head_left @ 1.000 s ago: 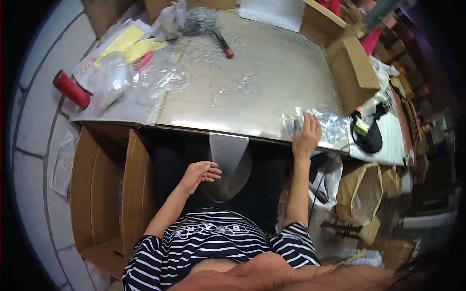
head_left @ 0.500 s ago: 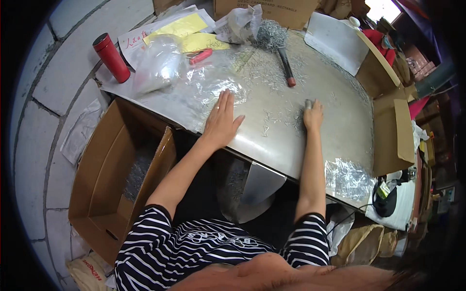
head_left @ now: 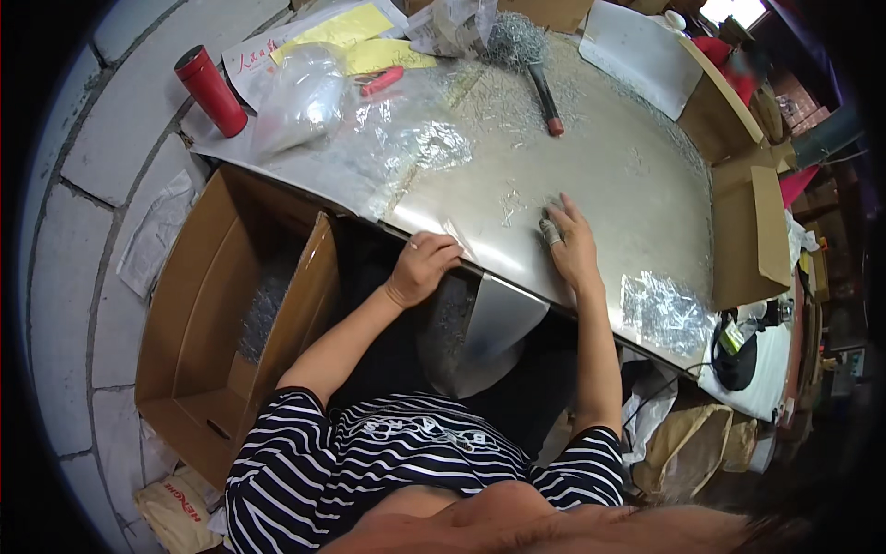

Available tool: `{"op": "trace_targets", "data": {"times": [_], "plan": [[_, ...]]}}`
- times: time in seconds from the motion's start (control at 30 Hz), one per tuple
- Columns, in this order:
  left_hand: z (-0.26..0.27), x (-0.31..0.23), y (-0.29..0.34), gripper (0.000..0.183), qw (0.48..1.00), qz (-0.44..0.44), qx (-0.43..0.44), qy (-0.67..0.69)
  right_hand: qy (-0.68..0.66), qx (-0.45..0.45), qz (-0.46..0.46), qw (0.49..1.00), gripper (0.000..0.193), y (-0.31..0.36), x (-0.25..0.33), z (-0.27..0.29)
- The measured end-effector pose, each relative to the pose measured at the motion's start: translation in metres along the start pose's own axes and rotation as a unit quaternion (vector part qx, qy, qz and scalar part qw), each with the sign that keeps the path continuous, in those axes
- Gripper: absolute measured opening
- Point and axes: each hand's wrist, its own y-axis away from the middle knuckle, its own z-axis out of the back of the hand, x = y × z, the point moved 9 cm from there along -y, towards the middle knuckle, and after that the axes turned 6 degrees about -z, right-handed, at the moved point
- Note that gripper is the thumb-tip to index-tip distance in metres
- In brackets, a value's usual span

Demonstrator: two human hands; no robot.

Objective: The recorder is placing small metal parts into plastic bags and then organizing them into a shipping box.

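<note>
My left hand point(head_left: 425, 268) is at the near edge of the metal tabletop point(head_left: 609, 175), its fingers curled together beside a thin, clear-looking strip point(head_left: 459, 238). What they grip, if anything, is hidden. My right hand point(head_left: 574, 247) rests on the sheet further right, fingers apart, with grey wrapping on one digit. Some small metal pins point(head_left: 510, 205) lie on the metal just left of it. Below the edge, between my hands, hangs a sloping metal chute point(head_left: 503, 319), with a clear bag point(head_left: 448, 346) holding small grey pieces beside it.
An open cardboard box point(head_left: 185, 323) stands at left. Farther back are a red flask point(head_left: 211, 92), a filled plastic bag point(head_left: 305, 97), a red cutter point(head_left: 382, 81), a pile of pins point(head_left: 517, 42) and a dark-handled tool point(head_left: 546, 102). Cardboard flaps point(head_left: 738, 231) line the right edge.
My left hand has drawn back from flat on the plastic to the table's near edge, and its fingers have curled. My right hand has slid left and nearer, the loose pins beside it fewer.
</note>
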Motion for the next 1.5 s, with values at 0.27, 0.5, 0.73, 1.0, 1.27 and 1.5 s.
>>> {"op": "trace_targets", "data": {"times": [0.27, 0.5, 0.73, 1.0, 1.27, 1.5], "plan": [[-0.029, -0.016, -0.018, 0.012, 0.914, 0.263, 0.174, 0.254, -0.267, -0.013, 0.030, 0.963, 0.046, 0.090, 0.100, 0.026], [-0.046, -0.053, 0.014, 0.017, 0.721, 0.440, 0.187, 0.501, -0.353, 0.148, -0.113, 0.917, 0.021, 0.139, 0.062, -0.037], [-0.043, -0.057, 0.054, 0.010, 0.771, 0.411, 0.112, 0.473, -0.437, 0.082, -0.140, 0.885, 0.041, 0.184, 0.039, -0.066], [-0.058, -0.075, 0.078, 0.019, 0.739, 0.409, 0.243, 0.477, -0.540, 0.077, -0.155, 0.824, 0.038, 0.188, 0.034, -0.057], [-0.083, -0.076, 0.148, 0.010, 0.746, 0.296, 0.497, 0.329, -0.210, 0.289, -0.109, 0.927, 0.018, 0.250, 0.010, -0.131], [-0.093, -0.045, 0.139, 0.020, 0.843, 0.350, 0.356, 0.199, -0.265, 0.203, -0.143, 0.932, 0.015, 0.212, -0.023, -0.075]]}}
